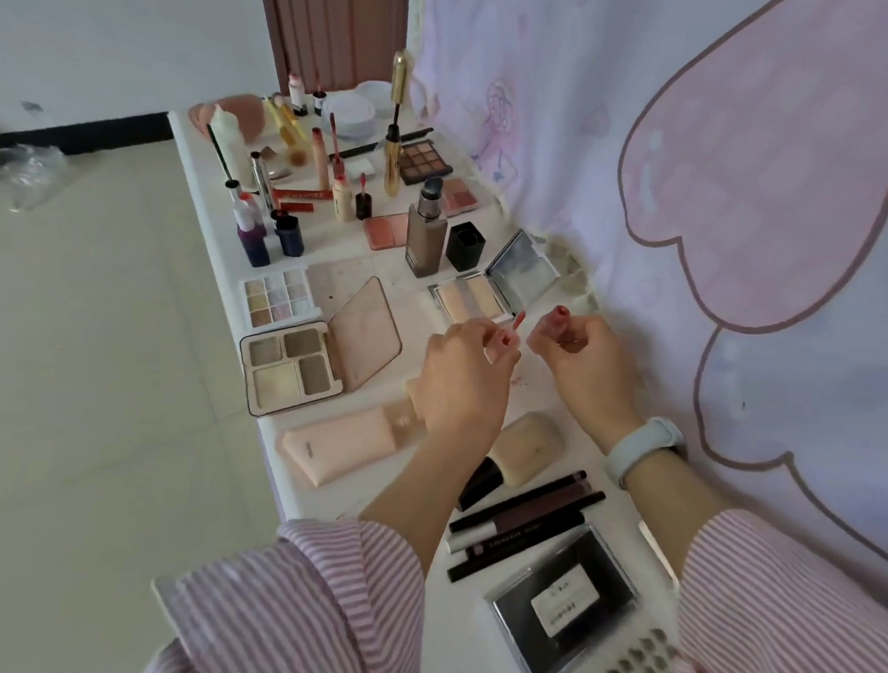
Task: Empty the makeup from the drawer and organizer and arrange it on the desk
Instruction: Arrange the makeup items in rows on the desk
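Head view: left hand (pixel 462 374) pinching lip-gloss wand (pixel 519 320), red tip up; right hand (pixel 582 360) curled round small tube, mostly hidden. Held apart over desk (pixel 221 255), probably uncapped for display like other open items. Just beyond: open highlighter compact (pixel 473 298); left, four-pan palette (pixel 292 367). Bottles, palettes fill far end.

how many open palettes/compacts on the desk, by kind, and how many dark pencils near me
Multi-pan eyeshadow palettes: 3, nine-pan pastel, four-pan, nine-pan brown
Blush compacts: 2, and
Mirrored highlighter compact: 1
Dark pencils or liners: 4, lying together
Total: 10
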